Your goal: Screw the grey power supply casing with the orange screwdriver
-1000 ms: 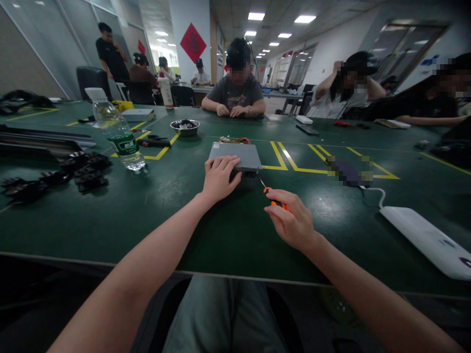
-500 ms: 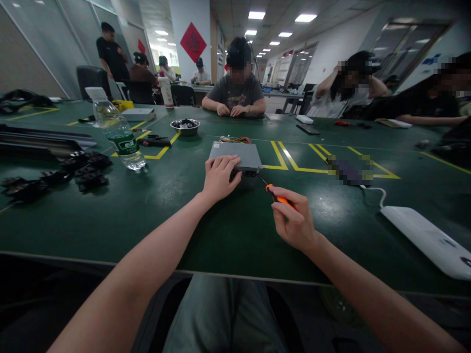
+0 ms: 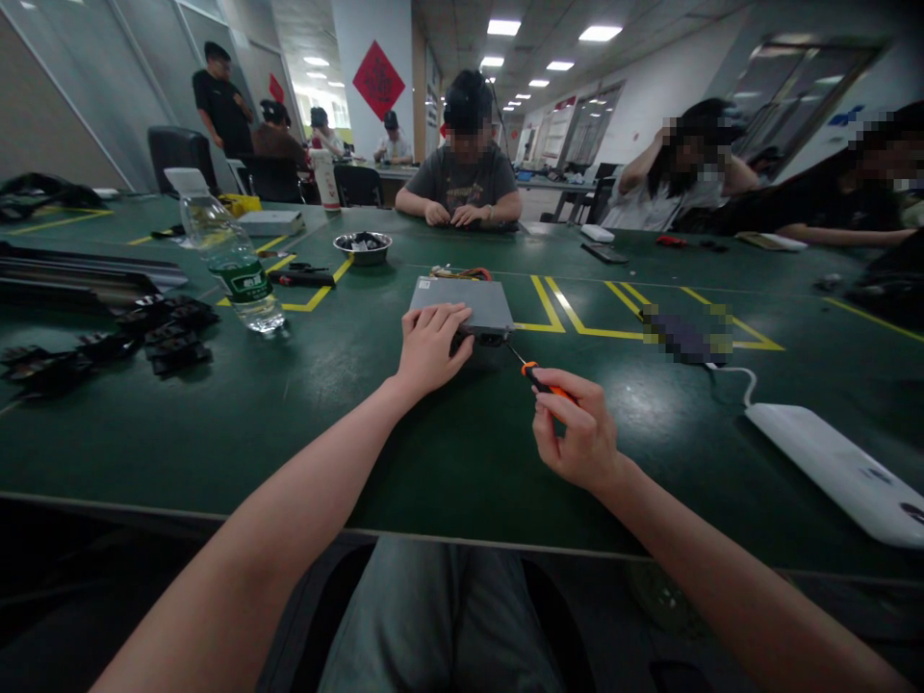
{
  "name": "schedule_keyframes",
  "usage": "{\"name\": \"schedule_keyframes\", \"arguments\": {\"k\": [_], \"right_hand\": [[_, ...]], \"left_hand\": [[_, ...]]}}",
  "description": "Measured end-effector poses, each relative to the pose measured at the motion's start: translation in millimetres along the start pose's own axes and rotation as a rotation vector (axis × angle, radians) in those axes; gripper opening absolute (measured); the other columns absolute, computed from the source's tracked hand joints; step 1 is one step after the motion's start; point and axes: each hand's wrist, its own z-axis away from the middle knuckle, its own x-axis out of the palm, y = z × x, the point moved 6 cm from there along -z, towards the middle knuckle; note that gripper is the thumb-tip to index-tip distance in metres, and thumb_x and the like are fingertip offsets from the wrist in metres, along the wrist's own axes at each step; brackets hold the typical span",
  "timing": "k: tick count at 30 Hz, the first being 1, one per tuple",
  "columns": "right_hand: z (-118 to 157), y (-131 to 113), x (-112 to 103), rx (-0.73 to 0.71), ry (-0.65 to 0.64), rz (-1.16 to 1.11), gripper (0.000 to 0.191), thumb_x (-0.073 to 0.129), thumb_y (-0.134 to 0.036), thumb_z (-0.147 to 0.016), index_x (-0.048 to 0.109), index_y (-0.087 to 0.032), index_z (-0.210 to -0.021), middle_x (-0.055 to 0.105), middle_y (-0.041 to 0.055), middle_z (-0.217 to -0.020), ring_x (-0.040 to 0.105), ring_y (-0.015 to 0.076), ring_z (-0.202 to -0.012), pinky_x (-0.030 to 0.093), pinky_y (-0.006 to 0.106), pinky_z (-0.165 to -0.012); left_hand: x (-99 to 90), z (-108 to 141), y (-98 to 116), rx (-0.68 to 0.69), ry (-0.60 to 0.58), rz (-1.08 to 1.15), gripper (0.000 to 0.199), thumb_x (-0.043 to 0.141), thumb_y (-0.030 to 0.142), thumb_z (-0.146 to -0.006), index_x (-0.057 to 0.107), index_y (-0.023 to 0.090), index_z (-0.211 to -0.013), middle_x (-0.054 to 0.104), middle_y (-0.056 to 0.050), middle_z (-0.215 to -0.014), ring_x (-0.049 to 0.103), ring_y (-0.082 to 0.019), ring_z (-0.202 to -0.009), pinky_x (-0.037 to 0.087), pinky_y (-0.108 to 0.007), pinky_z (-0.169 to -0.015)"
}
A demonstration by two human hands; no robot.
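A grey metal computer power supply [image 3: 485, 300] lies on the green table, with its bundle of coloured wires [image 3: 462, 273] at the far side. My left hand [image 3: 431, 348] grips its near left part, fingers across the top and thumb bent at the front face. In my right hand [image 3: 576, 423] is a screwdriver [image 3: 532, 372] with an orange and black handle, pinched between thumb and fingers. Its shaft slants up and left to the power supply's near right corner. The screwdriver's tip and any screw there are too small to make out.
Left stand a water bottle [image 3: 235, 255] and black parts [image 3: 173, 337]. Behind are a metal bowl [image 3: 363, 248] of small pieces and a dark tool [image 3: 301, 277]. On the right lie a blurred phone [image 3: 685, 335] and a white power bank [image 3: 837, 472]. A person [image 3: 462, 164] sits opposite.
The screwdriver's handle has turned a little in my right fingers, showing more black and less orange. My left hand and the power supply have stayed in place.
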Motion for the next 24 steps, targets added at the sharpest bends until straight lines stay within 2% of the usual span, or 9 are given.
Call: {"name": "schedule_keyframes", "arguments": {"k": [5,7,11,18,20,24], "right_hand": [[-1.6,-0.3,0.0,-0.02,-0.024,0.034,0.027,0.059,-0.013,-0.077,0.048,-0.024,-0.099,0.061,0.0069,-0.107,0.057,0.0202,-0.1,0.054,0.038,-0.079],[-2.6,-2.2,-0.5,-0.042,-0.024,0.027,0.027,0.06,-0.012,-0.077,0.048,-0.023,-0.099,0.063,0.0065,-0.103,0.058,0.0197,-0.097,0.054,0.037,-0.077],[-2.3,-6.3,2.6,-0.075,-0.052,-0.049,0.037,0.059,-0.008,-0.073,0.046,-0.018,-0.106,0.062,0.0102,-0.103,0.059,0.0195,-0.095,0.055,0.036,-0.076],[-2.0,-2.0,1.9,-0.013,-0.074,0.02,0.027,0.065,-0.018,-0.075,0.049,-0.019,-0.096,0.059,0.0115,-0.103,0.059,0.0222,-0.095,0.055,0.037,-0.073],[-0.1,-0.7,0.7,0.0,-0.043,0.009,0.032,0.065,-0.016,-0.075,0.047,-0.018,-0.101,0.057,0.0113,-0.103,0.059,0.021,-0.096,0.056,0.034,-0.072],[3.4,-0.2,2.8,0.009,-0.01,-0.086,0.038,0.057,-0.004,-0.076,0.043,-0.021,-0.107,0.05,0.0096,-0.115,0.057,0.0194,-0.108,0.057,0.034,-0.081]], "left_hand": [[0.0,0.1,0.1,0.003,0.007,-0.004,0.032,0.049,0.031,-0.088,0.052,0.025,-0.119,0.056,-0.003,-0.128,0.046,-0.022,-0.117,0.026,-0.041,-0.098],[-0.4,0.2,0.5,0.009,0.013,-0.005,0.032,0.049,0.031,-0.087,0.052,0.025,-0.119,0.057,-0.002,-0.127,0.047,-0.022,-0.117,0.026,-0.041,-0.097],[-1.0,0.2,0.8,0.012,0.022,-0.007,0.032,0.05,0.031,-0.087,0.053,0.025,-0.118,0.057,-0.002,-0.126,0.048,-0.022,-0.116,0.027,-0.041,-0.096],[-0.6,0.2,0.8,0.013,0.015,-0.007,0.031,0.048,0.031,-0.088,0.053,0.025,-0.118,0.057,-0.003,-0.127,0.047,-0.022,-0.117,0.026,-0.041,-0.097],[-0.9,0.4,0.8,0.017,0.022,-0.007,0.031,0.049,0.031,-0.088,0.053,0.025,-0.118,0.057,-0.002,-0.127,0.047,-0.022,-0.117,0.026,-0.041,-0.097],[-1.0,0.4,0.6,0.015,0.023,-0.005,0.031,0.05,0.031,-0.087,0.053,0.025,-0.118,0.057,-0.002,-0.127,0.047,-0.022,-0.117,0.026,-0.041,-0.096]]}}
